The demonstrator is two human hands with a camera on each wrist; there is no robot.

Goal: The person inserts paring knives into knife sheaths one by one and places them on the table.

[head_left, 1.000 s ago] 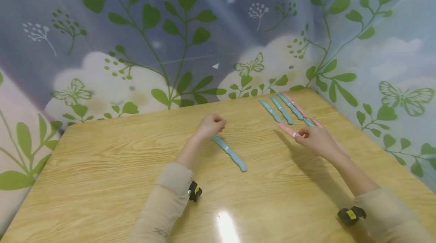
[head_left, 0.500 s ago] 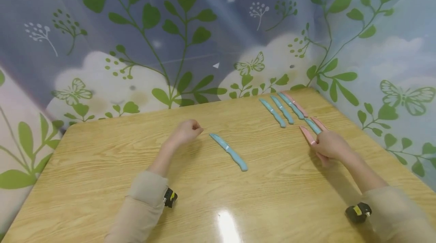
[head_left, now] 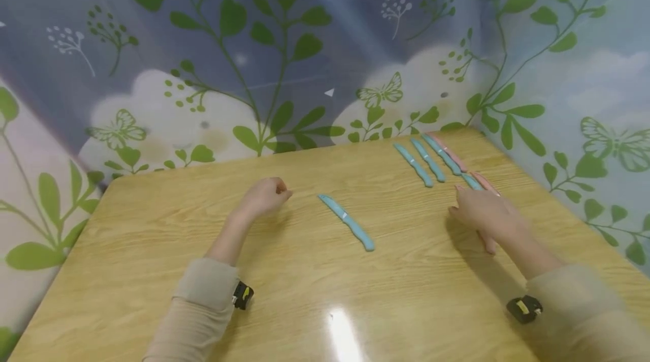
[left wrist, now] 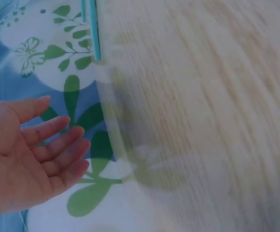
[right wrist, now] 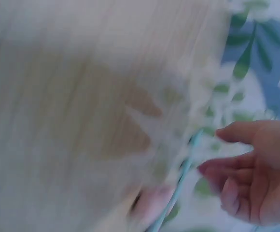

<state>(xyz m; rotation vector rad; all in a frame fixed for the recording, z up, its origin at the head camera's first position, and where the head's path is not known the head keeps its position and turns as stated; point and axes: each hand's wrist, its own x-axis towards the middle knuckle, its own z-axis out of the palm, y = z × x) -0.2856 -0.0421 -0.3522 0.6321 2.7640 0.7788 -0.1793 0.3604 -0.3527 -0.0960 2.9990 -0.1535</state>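
In the head view my left hand (head_left: pixel 265 197) hovers over the table, left of a lone blue knife (head_left: pixel 347 222), touching nothing. The left wrist view shows its fingers relaxed and spread. My right hand (head_left: pixel 484 214) is above a pink knife, whose handle end (head_left: pixel 489 243) sticks out below the hand; the rest is hidden. In the right wrist view thumb and index finger stand apart, gripping nothing. Just beyond that hand lie a blue knife (head_left: pixel 472 181) and a pink knife (head_left: pixel 486 182), partly covered by it.
At the table's back right corner several knives lie side by side: a blue knife (head_left: pixel 413 166), a second blue knife (head_left: pixel 428 160), a third blue knife (head_left: pixel 443 154) and a pink knife (head_left: pixel 453 157). Patterned curtains (head_left: pixel 304 69) border the wooden table (head_left: pixel 284 294) behind and at right.
My right hand has carried the pink knife rightward, laid it beside the nearer knives and let go. My left hand has drawn away leftward from the lone blue knife.
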